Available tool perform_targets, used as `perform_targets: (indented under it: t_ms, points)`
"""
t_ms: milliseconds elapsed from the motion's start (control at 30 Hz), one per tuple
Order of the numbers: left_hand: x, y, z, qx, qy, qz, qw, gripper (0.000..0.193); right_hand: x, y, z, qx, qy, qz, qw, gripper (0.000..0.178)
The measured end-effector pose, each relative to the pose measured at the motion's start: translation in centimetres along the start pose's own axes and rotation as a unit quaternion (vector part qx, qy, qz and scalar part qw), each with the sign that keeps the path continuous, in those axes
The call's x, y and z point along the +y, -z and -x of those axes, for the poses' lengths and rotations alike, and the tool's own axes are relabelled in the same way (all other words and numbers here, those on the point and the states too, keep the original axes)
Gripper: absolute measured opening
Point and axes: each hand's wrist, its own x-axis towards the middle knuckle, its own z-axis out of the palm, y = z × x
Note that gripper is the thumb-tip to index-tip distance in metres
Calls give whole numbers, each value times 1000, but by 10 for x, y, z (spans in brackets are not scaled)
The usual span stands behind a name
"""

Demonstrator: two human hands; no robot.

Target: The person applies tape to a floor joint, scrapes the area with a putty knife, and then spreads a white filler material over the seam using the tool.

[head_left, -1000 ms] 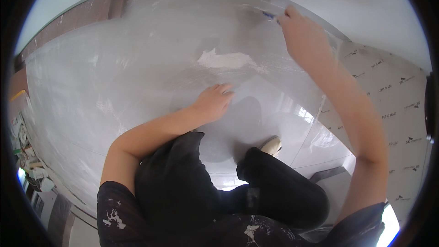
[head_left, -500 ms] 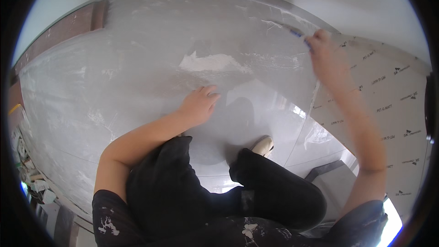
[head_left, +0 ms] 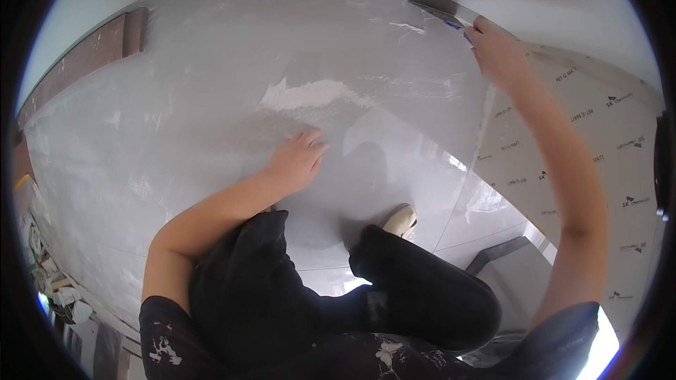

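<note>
My right hand (head_left: 496, 49) grips a putty knife (head_left: 440, 8) by its blue handle, arm stretched to the far right. Its wide dark blade lies at the grey skirting strip along the foot of the white wall, seemingly against it. My left hand (head_left: 296, 158) holds nothing, its fingers apart and loosely bent over the grey floor (head_left: 204, 98). Whether its fingertips touch the floor, I cannot tell. Beyond that hand lies a whitish powdery patch (head_left: 306, 93), and a small white streak (head_left: 407, 27) shows just below the blade.
Printed protective board (head_left: 563, 148) covers the floor on the right. A reddish-brown frame piece (head_left: 91, 49) runs along the wall at the far left. Assorted clutter (head_left: 67, 295) lies at the lower left. My shoe (head_left: 400, 221) stands on the floor beneath me.
My right hand has moved the putty knife from the floor up and away to the skirting strip, turning its blade broadside into view. My left hand stays nearly where it was.
</note>
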Motion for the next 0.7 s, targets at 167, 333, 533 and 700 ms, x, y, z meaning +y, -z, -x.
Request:
perform_targets:
  t_ms: [167, 333, 533, 700]
  points:
    - [4, 8, 2, 19, 16, 9, 1000, 29, 7, 14, 30, -24, -24, -64, 997, 26]
    - [-1, 11, 2, 14, 8, 10, 1000, 28, 21, 30, 19, 1, -76, -17, 997, 22]
    - [4, 15, -7, 38, -6, 9, 999, 27, 28, 6, 21, -38, -74, 4, 997, 23]
    - [5, 18, -4, 20, 5, 4, 1000, 26, 41, -6, 48, -43, -45, -5, 998, 25]
